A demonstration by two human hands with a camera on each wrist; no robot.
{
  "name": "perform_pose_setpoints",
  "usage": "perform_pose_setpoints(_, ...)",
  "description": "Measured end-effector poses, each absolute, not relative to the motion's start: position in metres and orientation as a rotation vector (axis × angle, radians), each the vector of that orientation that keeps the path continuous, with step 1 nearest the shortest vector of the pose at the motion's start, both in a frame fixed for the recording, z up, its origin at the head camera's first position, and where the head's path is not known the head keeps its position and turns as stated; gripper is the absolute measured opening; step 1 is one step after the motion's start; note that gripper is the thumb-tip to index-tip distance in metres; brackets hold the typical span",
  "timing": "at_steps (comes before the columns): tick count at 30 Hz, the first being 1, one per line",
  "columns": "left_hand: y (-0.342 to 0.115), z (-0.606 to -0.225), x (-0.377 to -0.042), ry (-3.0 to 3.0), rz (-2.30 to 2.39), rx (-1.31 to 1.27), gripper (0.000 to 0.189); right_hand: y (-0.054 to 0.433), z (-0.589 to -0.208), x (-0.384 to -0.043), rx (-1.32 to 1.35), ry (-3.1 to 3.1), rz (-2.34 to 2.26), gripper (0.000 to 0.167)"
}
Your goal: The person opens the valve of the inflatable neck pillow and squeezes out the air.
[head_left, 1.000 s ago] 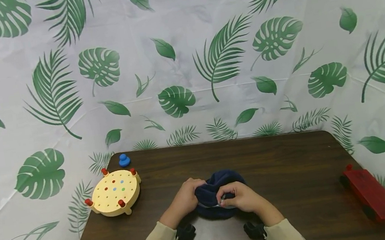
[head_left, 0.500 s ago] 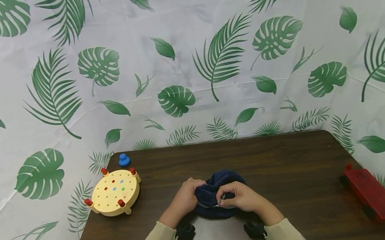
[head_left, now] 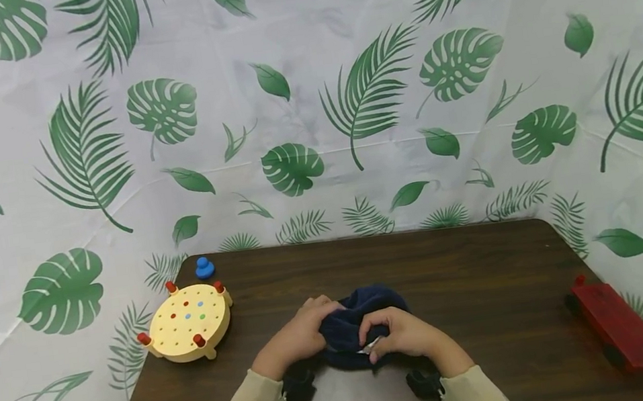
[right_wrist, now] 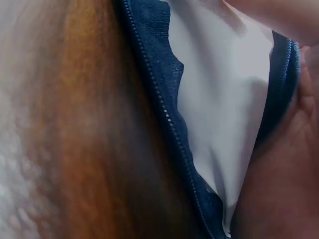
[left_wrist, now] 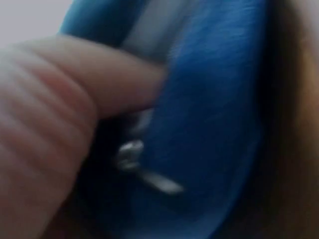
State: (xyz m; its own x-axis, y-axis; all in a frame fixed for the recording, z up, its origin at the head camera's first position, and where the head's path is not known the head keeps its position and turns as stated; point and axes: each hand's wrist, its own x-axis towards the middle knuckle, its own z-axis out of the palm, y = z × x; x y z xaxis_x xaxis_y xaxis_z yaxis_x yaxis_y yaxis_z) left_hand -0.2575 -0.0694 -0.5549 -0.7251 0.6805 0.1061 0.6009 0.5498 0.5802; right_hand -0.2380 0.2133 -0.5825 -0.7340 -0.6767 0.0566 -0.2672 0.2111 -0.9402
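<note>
A navy plush zippered cover [head_left: 347, 329] lies bunched on the table in front of me in the head view. My left hand [head_left: 302, 332] grips its left side. In the left wrist view the thumb [left_wrist: 119, 82] presses into the blue fabric, just above a silver zipper pull [left_wrist: 157, 179]. My right hand [head_left: 405, 336] pinches the cover at its zip opening, thumb and index finger at the edge. The right wrist view has the zip's teeth [right_wrist: 167, 117] parted around a white inner fabric [right_wrist: 224, 94]. The right fingertips are mostly out of that view.
A dark wood table [head_left: 460, 277] carries everything. At the left stand a round yellow pegged toy [head_left: 191, 320] and a blue knob-shaped piece [head_left: 204, 268]. A red wheeled toy [head_left: 623, 327] lies by the right edge. A leaf-printed white cloth [head_left: 298, 115] hangs behind.
My left hand has slid slightly left, its fingers more spread on the cover. The right thumb and index finger have parted somewhat and dipped, and more white fabric shows between them.
</note>
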Motion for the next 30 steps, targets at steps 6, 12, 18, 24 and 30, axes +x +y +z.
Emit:
perform_pose_setpoints(6, -0.074, -0.532, -0.25, 2.502, 1.033, 1.145, 0.108, 0.211, -0.584, -0.239, -0.936, 2.197, -1.504, 0.012)
perform_pose_setpoints(12, -0.058, -0.528, -0.234, 2.488, 0.879, 1.275, 0.129, 0.212, -0.588, -0.238, -0.882, 2.213, -1.516, 0.008)
perform_pose_setpoints(18, -0.043, -0.546, -0.231, 2.731, 0.64, 1.202, 0.139, 0.213, -0.588, -0.238, -0.805, 2.209, -1.527, 0.009)
perform_pose_setpoints(24, -0.04, -0.559, -0.237, 2.834, 0.611, 1.177, 0.121, 0.213, -0.59, -0.237, -0.795, 2.15, -1.594, 0.012)
perform_pose_setpoints(30, -0.044, -0.566, -0.243, 2.807, 0.808, 1.171, 0.086, 0.212, -0.591, -0.237, -0.826, 2.186, -1.652, 0.01)
